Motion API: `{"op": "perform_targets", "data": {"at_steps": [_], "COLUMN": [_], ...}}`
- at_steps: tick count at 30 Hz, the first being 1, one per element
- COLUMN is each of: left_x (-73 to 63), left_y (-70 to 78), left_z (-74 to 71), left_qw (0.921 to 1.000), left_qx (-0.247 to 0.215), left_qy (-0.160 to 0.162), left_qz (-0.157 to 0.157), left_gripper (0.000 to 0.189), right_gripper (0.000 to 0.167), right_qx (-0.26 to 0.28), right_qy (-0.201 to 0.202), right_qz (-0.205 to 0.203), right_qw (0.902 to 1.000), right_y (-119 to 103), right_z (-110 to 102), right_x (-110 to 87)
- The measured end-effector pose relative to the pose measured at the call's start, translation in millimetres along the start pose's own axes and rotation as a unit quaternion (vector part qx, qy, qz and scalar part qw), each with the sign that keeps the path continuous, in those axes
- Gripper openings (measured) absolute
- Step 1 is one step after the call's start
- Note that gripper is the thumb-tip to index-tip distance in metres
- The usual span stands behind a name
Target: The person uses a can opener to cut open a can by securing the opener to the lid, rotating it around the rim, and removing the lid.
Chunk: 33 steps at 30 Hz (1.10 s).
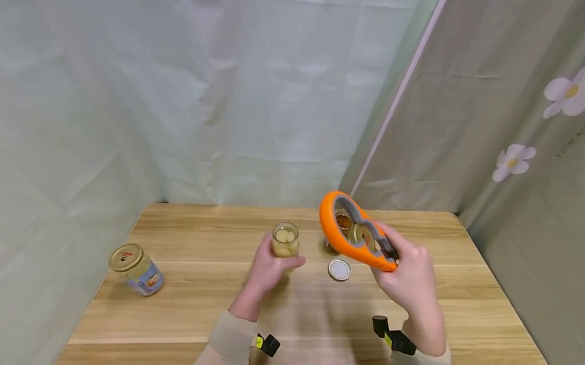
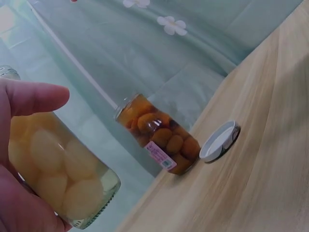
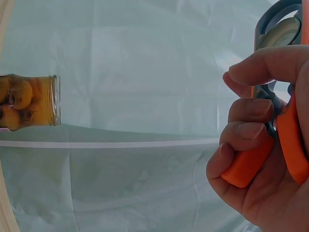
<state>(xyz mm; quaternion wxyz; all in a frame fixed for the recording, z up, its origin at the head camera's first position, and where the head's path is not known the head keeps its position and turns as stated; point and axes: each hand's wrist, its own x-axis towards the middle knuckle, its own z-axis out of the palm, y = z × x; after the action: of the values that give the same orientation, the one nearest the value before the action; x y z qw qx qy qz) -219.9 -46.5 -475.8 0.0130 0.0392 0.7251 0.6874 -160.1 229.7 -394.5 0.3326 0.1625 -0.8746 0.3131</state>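
Observation:
My left hand [image 1: 269, 264] grips a lidless glass jar of pale round fruit [image 1: 285, 241], raised over the table; the left wrist view shows its thumb across the jar [image 2: 63, 169]. The right hand [image 1: 410, 269] holds the handles of an orange and grey jar opener [image 1: 330, 224], fingers curled round them in the right wrist view. A gold lid [image 1: 363, 235] shows inside the opener's loop. Behind the opener stands a lidless jar of brown-orange fruit [image 2: 161, 137], partly hidden in the head view. Beside it a loose lid [image 1: 339, 269] lies with its white inside up.
A closed jar with a gold lid and blue label [image 1: 137, 270] stands at the table's left edge. The wooden table [image 1: 195, 301] ends at a pale curtain [image 1: 269, 96] behind. Black wrist cameras [image 1: 394, 336] sit on both wrists.

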Motion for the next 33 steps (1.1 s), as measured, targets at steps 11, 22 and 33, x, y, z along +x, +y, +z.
{"op": "perform_targets", "data": {"at_steps": [11,22,33], "left_x": [13.9,28.7,47.8], "left_y": [-12.6,-27.3,-25.6], "left_z": [2.3,7.4,10.1], "left_qw": [0.9973,0.9945,0.9925], "left_qx": [0.061,0.082,0.109], "left_qy": [0.041,0.061,0.054], "left_qz": [-0.007,-0.024,-0.012], "left_gripper": [0.078,0.077,0.075], "right_gripper": [0.056,0.054,0.053], "right_qx": [-0.006,-0.010,-0.002], "right_qy": [0.000,-0.004,-0.012], "right_qz": [-0.018,-0.014,-0.017], "right_qw": [0.9998,0.9998,0.9998], "right_y": [0,-2,-1], "right_z": [1,-2,-1], "right_x": [1.4,2.3,1.9]}}
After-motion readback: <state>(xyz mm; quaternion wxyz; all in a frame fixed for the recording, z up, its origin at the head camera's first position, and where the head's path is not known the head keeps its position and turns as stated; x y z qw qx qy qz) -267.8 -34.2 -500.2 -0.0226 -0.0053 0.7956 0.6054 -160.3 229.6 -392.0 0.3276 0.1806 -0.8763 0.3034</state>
